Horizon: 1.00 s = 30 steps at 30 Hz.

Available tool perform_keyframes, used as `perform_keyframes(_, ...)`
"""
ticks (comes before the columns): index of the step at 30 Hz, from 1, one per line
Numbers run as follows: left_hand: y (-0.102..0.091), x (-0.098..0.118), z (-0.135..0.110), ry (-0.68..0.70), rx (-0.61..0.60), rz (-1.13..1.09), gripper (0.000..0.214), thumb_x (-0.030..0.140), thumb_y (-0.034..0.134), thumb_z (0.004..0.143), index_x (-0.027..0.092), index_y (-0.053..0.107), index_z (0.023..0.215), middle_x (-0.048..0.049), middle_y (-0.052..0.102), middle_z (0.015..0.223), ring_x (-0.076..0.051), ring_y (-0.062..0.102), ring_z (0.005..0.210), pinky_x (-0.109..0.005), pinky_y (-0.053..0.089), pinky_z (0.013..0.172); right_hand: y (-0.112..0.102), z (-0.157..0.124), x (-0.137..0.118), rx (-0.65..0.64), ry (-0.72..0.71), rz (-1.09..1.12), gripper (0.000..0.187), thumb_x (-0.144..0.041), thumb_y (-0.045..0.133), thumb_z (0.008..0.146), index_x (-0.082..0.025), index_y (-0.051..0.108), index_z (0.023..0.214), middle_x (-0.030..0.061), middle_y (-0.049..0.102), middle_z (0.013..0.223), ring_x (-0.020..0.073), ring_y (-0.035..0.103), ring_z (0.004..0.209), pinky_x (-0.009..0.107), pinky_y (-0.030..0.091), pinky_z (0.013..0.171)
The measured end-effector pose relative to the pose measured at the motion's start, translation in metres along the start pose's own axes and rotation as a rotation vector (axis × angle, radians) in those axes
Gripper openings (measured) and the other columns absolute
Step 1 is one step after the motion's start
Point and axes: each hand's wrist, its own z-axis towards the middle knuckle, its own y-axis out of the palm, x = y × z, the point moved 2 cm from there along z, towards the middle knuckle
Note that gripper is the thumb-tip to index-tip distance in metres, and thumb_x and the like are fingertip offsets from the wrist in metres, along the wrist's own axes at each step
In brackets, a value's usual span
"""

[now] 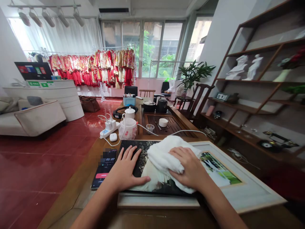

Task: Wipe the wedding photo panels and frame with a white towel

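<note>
Left grip (127,170) open, flat on the framed photograph (215,168); right grip (188,168) cupped, pressing a white cloth (164,157) down without pinching it. Risk: grit in the cloth scratching the photograph.

Plain white towel (166,160) at centre, over a black photo panel (143,148) mottled with gold-green. Pale cream picture frame (252,190) with a thin gold inner edge at three o'clock. Glossy dark-red floor tiles (47,159) at nine o'clock. Red-and-gold patterned gowns (111,68) at eleven o'clock. Dark brown slatted tea tray (166,125) at twelve o'clock.
</note>
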Motion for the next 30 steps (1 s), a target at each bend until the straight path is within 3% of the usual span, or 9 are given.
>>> perform_keyframes(3, 0.0, 0.0, 0.0, -0.001, -0.002, 0.0, 0.101, 0.084, 0.04, 0.071, 0.018, 0.027, 0.147, -0.0131, 0.027, 0.152, -0.034, 0.017, 0.141, -0.057, 0.01, 0.115, 0.001, 0.0, -0.003, -0.015, -0.001, -0.002, 0.036, -0.034, 0.065, 0.072, -0.02, 0.059, 0.104, 0.0102, 0.061, 0.104, 0.0296, 0.051, 0.096, 0.046, 0.035, 0.086)
perform_keyframes(9, 0.001, 0.0, -0.001, 0.014, 0.027, 0.006, 0.096, 0.081, 0.041, 0.074, 0.019, 0.029, 0.146, -0.0119, 0.029, 0.151, -0.034, 0.02, 0.141, -0.055, 0.01, 0.115, 0.003, 0.002, -0.019, -0.055, -0.159, 0.12, 0.043, -0.037, 0.067, 0.071, -0.02, 0.056, 0.108, 0.0098, 0.06, 0.106, 0.0278, 0.052, 0.097, 0.046, 0.034, 0.09)
perform_keyframes(16, 0.002, -0.001, -0.001, 0.008, 0.024, -0.012, 0.1, 0.084, 0.042, 0.071, 0.021, 0.028, 0.147, -0.0117, 0.028, 0.151, -0.035, 0.02, 0.14, -0.056, 0.011, 0.115, 0.0, 0.001, -0.003, 0.0, -0.024, -0.005, 0.037, -0.033, 0.065, 0.072, -0.02, 0.057, 0.106, 0.0102, 0.06, 0.105, 0.029, 0.051, 0.097, 0.045, 0.035, 0.086)
perform_keyframes(23, 0.002, -0.001, -0.001, 0.014, 0.034, 0.007, 0.093, 0.076, 0.049, 0.074, 0.021, 0.029, 0.146, -0.0113, 0.029, 0.151, -0.034, 0.018, 0.141, -0.055, 0.011, 0.115, 0.003, 0.003, -0.024, -0.065, -0.181, 0.112, 0.043, -0.04, 0.066, 0.072, -0.02, 0.056, 0.109, 0.0101, 0.06, 0.107, 0.0277, 0.053, 0.099, 0.045, 0.034, 0.091)
perform_keyframes(30, 0.0, 0.0, -0.001, -0.002, 0.011, -0.016, 0.101, 0.083, 0.042, 0.071, 0.019, 0.027, 0.147, -0.0128, 0.028, 0.152, -0.034, 0.015, 0.142, -0.056, 0.01, 0.115, -0.002, 0.003, -0.006, 0.001, -0.028, -0.039, 0.037, -0.041, 0.064, 0.077, -0.02, 0.058, 0.106, 0.0112, 0.061, 0.104, 0.0293, 0.052, 0.096, 0.044, 0.037, 0.084)
